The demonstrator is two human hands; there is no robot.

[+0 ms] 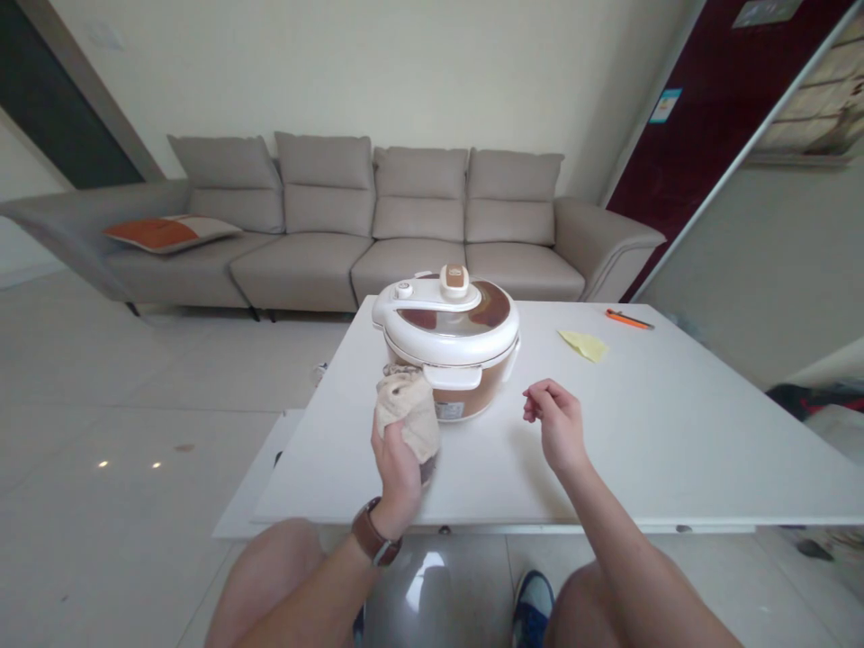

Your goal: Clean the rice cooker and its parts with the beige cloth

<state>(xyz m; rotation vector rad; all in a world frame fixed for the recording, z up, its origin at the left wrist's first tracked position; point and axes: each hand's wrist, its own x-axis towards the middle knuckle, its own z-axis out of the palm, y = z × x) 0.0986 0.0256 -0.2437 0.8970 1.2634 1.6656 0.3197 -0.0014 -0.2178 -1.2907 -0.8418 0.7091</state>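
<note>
My left hand is closing around a bunched beige cloth, my thumb is lying across its near side, and a darker part is showing at its lower end. I am wearing a brown-strapped watch on that wrist. My right hand is hanging over the bench, its fingers curling in narrow toward the thumb. The cloth is sitting just in front of the cooker, overlapping its lower left front from where I am looking; whether the two are touching, I cannot tell. The cooker is standing upright on the white bench between and beyond my hands, its white-rimmed lid lying in place and a front handle jutting toward me. Farther right, a yellow piece is lying flat, and beyond it, near the far edge, an orange tool is resting. Under the near edge, a blue and white shoe is showing between my knees. Behind the bench, a grey-brown sofa is running along the wall, and an orange and pale cushion is lying on its left seat.
</note>
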